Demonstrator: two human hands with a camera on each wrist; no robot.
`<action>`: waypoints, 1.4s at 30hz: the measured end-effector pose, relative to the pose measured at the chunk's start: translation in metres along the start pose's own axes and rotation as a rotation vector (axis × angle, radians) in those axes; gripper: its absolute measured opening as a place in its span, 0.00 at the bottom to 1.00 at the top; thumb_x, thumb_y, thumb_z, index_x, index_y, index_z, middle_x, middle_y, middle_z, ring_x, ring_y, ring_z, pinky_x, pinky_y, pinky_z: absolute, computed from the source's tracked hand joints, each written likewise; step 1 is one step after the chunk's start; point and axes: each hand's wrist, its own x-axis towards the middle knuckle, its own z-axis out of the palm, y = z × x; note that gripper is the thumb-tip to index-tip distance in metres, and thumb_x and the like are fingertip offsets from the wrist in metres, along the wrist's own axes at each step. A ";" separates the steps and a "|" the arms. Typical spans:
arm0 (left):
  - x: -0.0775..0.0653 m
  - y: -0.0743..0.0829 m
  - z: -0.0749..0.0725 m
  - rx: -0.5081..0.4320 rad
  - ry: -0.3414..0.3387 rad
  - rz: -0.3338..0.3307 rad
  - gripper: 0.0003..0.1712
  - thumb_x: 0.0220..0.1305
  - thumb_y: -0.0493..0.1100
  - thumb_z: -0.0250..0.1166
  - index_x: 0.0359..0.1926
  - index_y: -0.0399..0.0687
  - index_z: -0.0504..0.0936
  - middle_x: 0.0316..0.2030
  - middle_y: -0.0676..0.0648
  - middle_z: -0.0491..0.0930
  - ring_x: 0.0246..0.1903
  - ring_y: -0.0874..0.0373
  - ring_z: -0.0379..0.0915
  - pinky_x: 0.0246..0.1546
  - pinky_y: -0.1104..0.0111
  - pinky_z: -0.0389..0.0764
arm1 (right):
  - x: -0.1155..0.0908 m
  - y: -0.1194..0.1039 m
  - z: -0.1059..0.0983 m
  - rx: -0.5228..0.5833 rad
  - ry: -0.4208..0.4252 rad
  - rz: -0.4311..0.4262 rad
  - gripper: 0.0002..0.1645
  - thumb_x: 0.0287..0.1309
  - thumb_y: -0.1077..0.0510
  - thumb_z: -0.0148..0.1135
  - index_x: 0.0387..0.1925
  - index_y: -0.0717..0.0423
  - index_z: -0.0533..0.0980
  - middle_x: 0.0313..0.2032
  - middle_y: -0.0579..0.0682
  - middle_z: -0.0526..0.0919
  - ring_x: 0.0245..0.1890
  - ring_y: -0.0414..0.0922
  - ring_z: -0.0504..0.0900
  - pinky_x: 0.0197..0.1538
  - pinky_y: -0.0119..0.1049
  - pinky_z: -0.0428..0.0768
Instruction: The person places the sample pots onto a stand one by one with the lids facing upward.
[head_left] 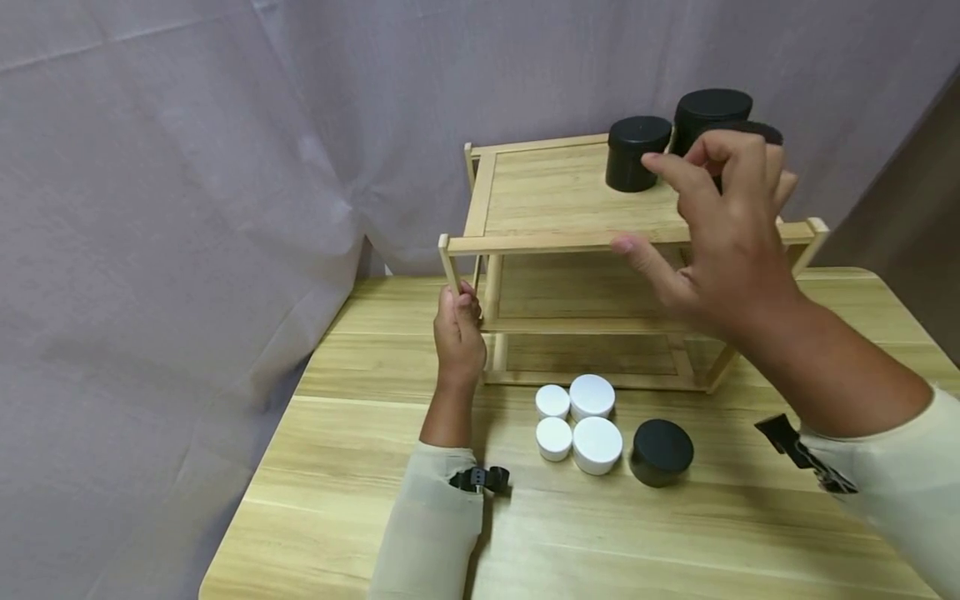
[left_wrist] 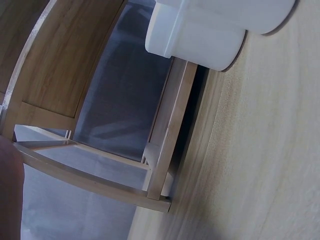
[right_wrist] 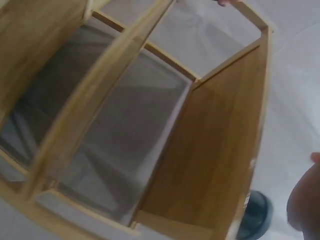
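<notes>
My left hand (head_left: 459,337) grips the left front post of a wooden three-tier rack (head_left: 555,243). My right hand (head_left: 738,237) is raised in front of the rack's top shelf, thumb and fingers spread apart with nothing between them. Past its fingers, on the right part of that shelf, stand a black lidded jar (head_left: 628,167), a larger black jar (head_left: 712,107) and another black jar (head_left: 759,130), mostly hidden by the hand. In the right wrist view, a dark jar (right_wrist: 255,216) peeks over the shelf's edge near the blurred thumb.
On the wooden table (head_left: 360,492) before the rack, several white lidded jars (head_left: 597,443) are grouped together. A low black jar (head_left: 662,452) stands to their right. Grey cloth (head_left: 187,208) hangs behind and along the left side.
</notes>
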 end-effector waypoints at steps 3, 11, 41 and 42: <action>0.000 0.001 0.001 -0.007 -0.003 0.000 0.48 0.77 0.72 0.42 0.48 0.22 0.69 0.28 0.43 0.66 0.28 0.61 0.62 0.29 0.73 0.69 | -0.009 0.004 0.000 0.050 0.032 -0.030 0.59 0.72 0.16 0.48 0.63 0.69 0.76 0.55 0.71 0.63 0.52 0.61 0.59 0.59 0.42 0.45; 0.001 0.001 0.000 -0.008 -0.001 -0.012 0.50 0.77 0.74 0.43 0.48 0.22 0.69 0.28 0.49 0.66 0.28 0.62 0.62 0.29 0.74 0.69 | -0.032 0.012 -0.012 0.191 0.055 -0.043 0.60 0.68 0.15 0.53 0.59 0.70 0.78 0.60 0.71 0.67 0.63 0.46 0.67 0.62 0.34 0.58; -0.002 -0.001 -0.005 -0.001 0.001 -0.017 0.49 0.76 0.74 0.43 0.48 0.24 0.70 0.28 0.49 0.66 0.27 0.64 0.62 0.28 0.74 0.68 | -0.143 0.023 -0.015 0.928 -0.013 0.152 0.15 0.78 0.67 0.62 0.50 0.82 0.81 0.41 0.48 0.83 0.39 0.41 0.76 0.42 0.25 0.75; -0.001 -0.001 -0.004 0.001 0.000 -0.013 0.49 0.76 0.74 0.43 0.47 0.24 0.70 0.28 0.48 0.66 0.27 0.64 0.62 0.28 0.74 0.68 | -0.148 0.026 -0.014 0.931 -0.026 0.168 0.14 0.77 0.68 0.62 0.50 0.81 0.82 0.39 0.47 0.83 0.38 0.40 0.75 0.40 0.26 0.74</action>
